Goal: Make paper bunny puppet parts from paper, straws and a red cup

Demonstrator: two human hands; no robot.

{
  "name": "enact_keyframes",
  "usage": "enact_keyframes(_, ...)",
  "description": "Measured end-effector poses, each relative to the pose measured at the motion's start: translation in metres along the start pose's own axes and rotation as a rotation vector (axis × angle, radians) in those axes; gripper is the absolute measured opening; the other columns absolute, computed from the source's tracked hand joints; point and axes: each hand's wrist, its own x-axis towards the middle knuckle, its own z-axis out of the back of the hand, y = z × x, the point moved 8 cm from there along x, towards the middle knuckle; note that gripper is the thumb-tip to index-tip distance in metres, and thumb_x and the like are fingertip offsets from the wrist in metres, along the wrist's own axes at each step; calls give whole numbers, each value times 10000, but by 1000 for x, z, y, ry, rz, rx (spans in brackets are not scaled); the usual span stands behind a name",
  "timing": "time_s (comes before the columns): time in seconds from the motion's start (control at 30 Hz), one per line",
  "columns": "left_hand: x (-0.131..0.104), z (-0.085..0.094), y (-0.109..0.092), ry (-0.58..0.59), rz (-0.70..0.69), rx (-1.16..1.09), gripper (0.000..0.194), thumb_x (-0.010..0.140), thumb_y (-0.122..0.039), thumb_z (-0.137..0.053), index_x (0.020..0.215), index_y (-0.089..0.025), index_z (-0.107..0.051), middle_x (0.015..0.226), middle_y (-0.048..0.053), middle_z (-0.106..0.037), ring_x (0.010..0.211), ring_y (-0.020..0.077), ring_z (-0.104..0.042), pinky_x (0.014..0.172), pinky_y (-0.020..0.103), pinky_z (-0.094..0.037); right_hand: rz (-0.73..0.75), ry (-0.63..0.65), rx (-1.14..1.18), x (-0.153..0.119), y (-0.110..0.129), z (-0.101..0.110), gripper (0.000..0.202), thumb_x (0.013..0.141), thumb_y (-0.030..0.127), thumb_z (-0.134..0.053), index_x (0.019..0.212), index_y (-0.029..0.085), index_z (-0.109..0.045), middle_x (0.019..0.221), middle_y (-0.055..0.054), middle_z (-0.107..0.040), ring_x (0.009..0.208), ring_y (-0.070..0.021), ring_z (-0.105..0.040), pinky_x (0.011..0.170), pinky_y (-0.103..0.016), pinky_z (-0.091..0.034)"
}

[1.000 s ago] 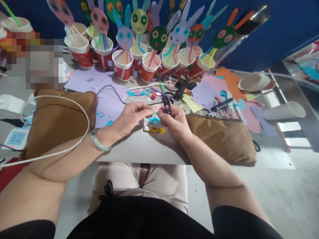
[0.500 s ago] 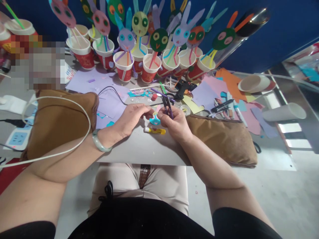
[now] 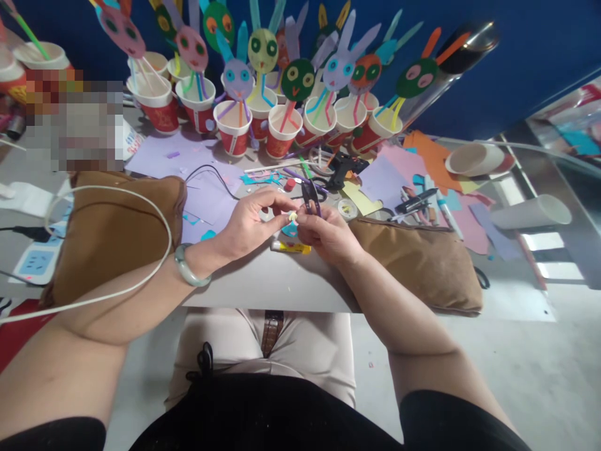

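A small pale yellow paper piece (image 3: 293, 216) is at the fingertips of both hands. Thumb and index finger of my left hand (image 3: 256, 222) close on it from the left. My right hand (image 3: 326, 235) meets it with the thumb tip, fingers curled around dark purple scissors (image 3: 310, 195) that stick up out of the grip. Below the fingertips lies a blue paper disc (image 3: 290, 230), partly covered by the hands. A yellow glue stick (image 3: 291, 247) rests on the table just nearer to me.
Red paper cups (image 3: 233, 134) with paper rabbit heads on straws line the back. Brown cushions (image 3: 417, 266) lie at both sides. Coloured paper (image 3: 375, 181), markers (image 3: 448, 213), a black hot-glue gun (image 3: 345, 170) and a red cap (image 3: 290, 185) are spread around. A white cable (image 3: 164, 225) loops over my left forearm.
My left hand has opened its thumb and index finger wider and brought them to the yellow piece. The piece now shows between both hands; the right hand keeps the scissors.
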Motion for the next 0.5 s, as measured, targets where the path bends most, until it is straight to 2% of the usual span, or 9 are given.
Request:
enact_keyframes(0.13,-2,-2,-8,29,-114,-4,68,855,-188,-774,856,-245,-810,900,44,-756,910,197,-662,901,357,-501,-33,24,12,-1,-3,-1,389,781,421,-866,741,212,-541,509,130,-295,447,-37,-217,452,-213,-158)
enact_keyframes(0.3,-2,-2,-9,40,-128,11,44,856,-206,-776,833,-228,-807,865,39,-748,892,187,-659,885,341,-497,-71,32,24,-2,-3,-3,377,776,426,-860,756,209,-552,520,136,-262,461,-35,-191,459,-211,-151)
enact_keyframes(0.4,-1,-2,-5,32,-50,-9,39,834,-243,-788,817,-214,-808,858,40,-759,881,183,-659,874,331,-501,-59,26,26,-2,-1,-3,377,773,423,-860,735,206,-554,513,134,-268,458,-35,-194,453,-211,-152)
enact_keyframes(0.5,-1,-2,6,24,120,-83,113,800,-310,-822,809,-199,-809,846,45,-774,841,178,-659,824,321,-509,-2,-10,28,-1,2,1,372,760,403,-863,718,209,-548,500,124,-310,445,-38,-221,442,-211,-157)
